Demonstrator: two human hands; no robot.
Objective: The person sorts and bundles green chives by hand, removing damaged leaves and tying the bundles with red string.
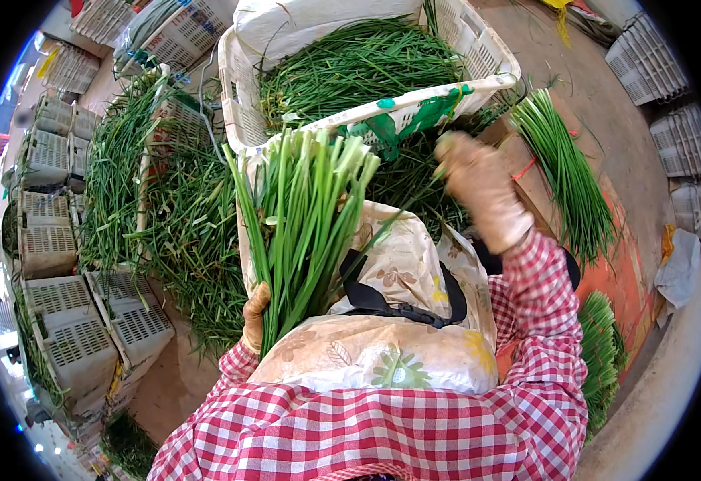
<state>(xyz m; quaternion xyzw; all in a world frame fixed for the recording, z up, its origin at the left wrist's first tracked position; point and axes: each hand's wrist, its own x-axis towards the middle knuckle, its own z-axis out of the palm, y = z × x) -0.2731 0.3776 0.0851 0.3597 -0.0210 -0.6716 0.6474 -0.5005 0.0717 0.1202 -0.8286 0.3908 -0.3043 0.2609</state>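
Note:
A thick upright bunch of garlic chives [298,216], pale cut ends up, is gripped low down by my gloved left hand [256,317]. It leans over my lap, in front of a patterned apron [399,345] with a black buckled strap. My gloved right hand [483,188] is raised to the right of the bunch, below the front of a white crate [491,76]. Its fingers are bent together and somewhat blurred; a thin green leaf trails beside them, but what they pinch is unclear. Loose garlic chives [358,72] fill much of the crate.
At right, a neat chive bundle [567,176] lies by a red tie, with another green bundle [601,361] nearer me. A heap of loose leaves [194,240] spreads at left. Stacked crates [70,329] stand beyond it; more crates [647,60] are at far right.

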